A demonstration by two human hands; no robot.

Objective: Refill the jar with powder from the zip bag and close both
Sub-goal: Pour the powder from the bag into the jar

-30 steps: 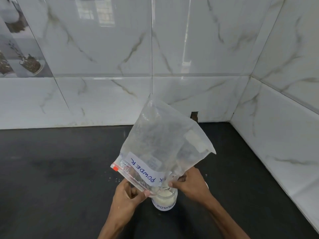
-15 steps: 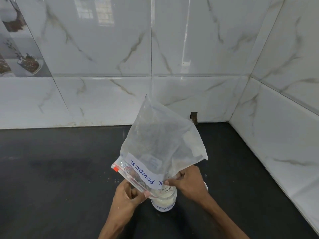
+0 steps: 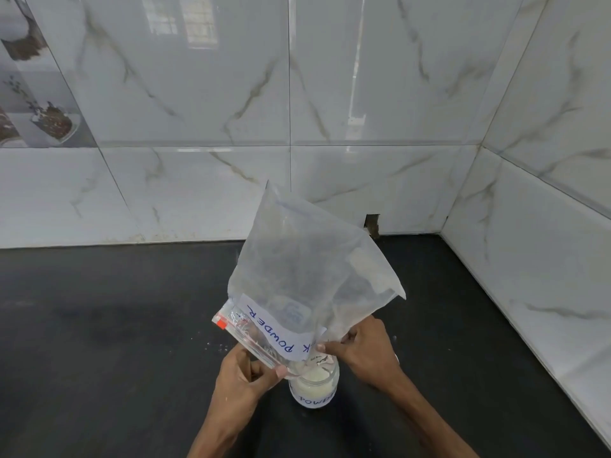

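A clear zip bag [image 3: 307, 276] with a white label reading "POWDER" is held upside down, its open mouth over a small glass jar [image 3: 314, 388]. The jar stands open on the black counter, holds white powder, and carries its own "POWDER" label. My left hand [image 3: 246, 375] pinches the bag's zip edge at the left of the mouth. My right hand [image 3: 363, 345] grips the mouth's right side just above the jar. The bag looks nearly empty, with powder dust clinging inside. No jar lid is visible.
The black counter [image 3: 115, 325] runs into a corner of white marble tiles, with the back wall [image 3: 198, 193] behind and a side wall [image 3: 529, 276] on the right. A few powder specks [image 3: 215, 347] lie left of my hands.
The bag has tilted and sagged slightly lower, its top corner dropping. Both hands keep their grip over the jar with almost no shift.
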